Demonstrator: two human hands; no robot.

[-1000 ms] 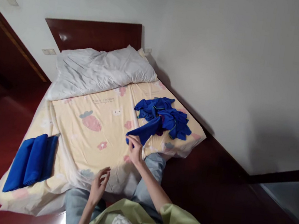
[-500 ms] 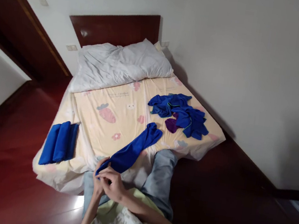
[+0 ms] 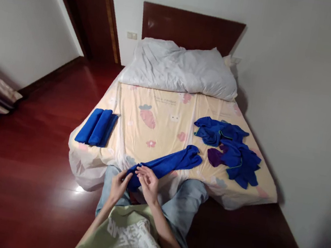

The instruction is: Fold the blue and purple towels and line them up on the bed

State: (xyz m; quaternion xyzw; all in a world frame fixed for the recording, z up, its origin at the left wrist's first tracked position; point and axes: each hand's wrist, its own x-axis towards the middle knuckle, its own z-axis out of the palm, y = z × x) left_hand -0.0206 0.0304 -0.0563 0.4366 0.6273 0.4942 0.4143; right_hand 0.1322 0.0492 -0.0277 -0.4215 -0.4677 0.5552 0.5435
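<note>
A: Centring the dial on our hands, with twelve o'clock at the headboard (image 3: 192, 28), where is the cloth (image 3: 168, 164)?
B: It lies askew across the near part of the bed (image 3: 133, 131): near end at dial centre, rumpled far end toward two o'clock.
A: State of the hands?
B: Our left hand (image 3: 119, 186) pinches the near end. Our right hand (image 3: 149, 186) is loosely spread over it; from this angle we cannot tell whether it grips.
A: Step in hand?
B: We judge it to be securing the near end. The next move calls for one corner in each hand, then an outward pull to flatten the cloth.
A: Which edges do we observe?
B: The folded stack (image 3: 101, 127) at ten o'clock, close to the bed's left edge; the loose heap (image 3: 239, 151) between two and three, its purple piece (image 3: 215, 157) near the cloth's far end but apart. Our knees (image 3: 194, 190) border the near edge.
A: Open room?
B: Eleven to one o'clock, up to the pillow (image 3: 180, 68). A wide swing toward three could catch the heap.
</note>
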